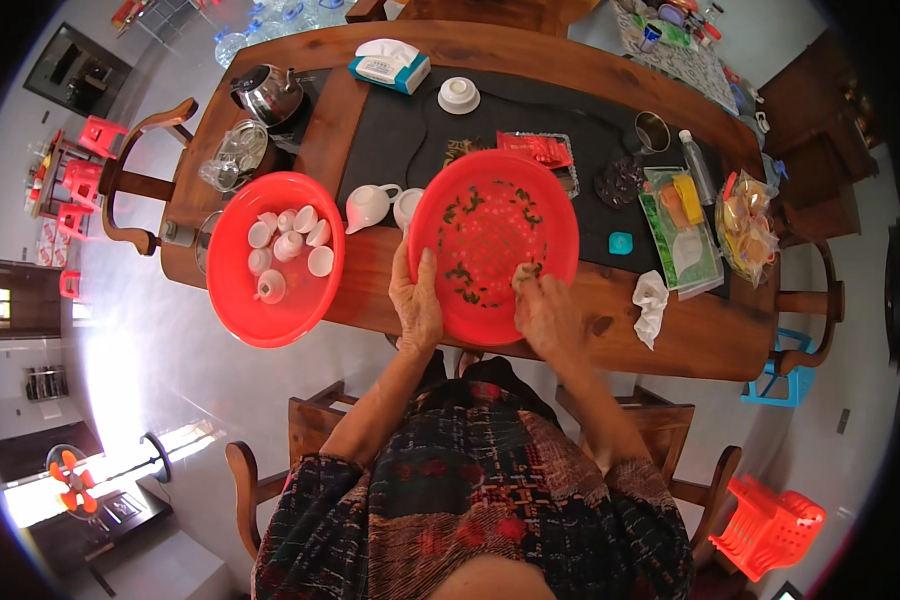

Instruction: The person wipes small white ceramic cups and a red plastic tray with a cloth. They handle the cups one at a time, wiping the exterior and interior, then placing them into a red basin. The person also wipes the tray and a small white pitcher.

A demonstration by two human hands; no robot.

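A round red plastic basin [494, 232] with a printed green-leaf pattern stands in front of me over the table's near edge. My left hand [417, 308] grips its near-left rim, thumb on the inside. Inside the near-right wall, the closed fingers of my right hand [548, 318] hold a small beige wad [525, 274], perhaps cloth, against the surface. To the left, a second red basin [305, 312] holds several small white cups [320, 262]. Between the basins sit a white teapot [368, 207] and a white cup [406, 210], the latter partly hidden by the basin I hold.
On the wooden table [670, 335] are a metal kettle [267, 95], a tissue pack [390, 68], a white lidded bowl [458, 95], red packets [535, 150], a metal cup [652, 131], a clear bottle [697, 165], bagged food [747, 228] and crumpled tissue [650, 308]. Wooden chairs stand around.
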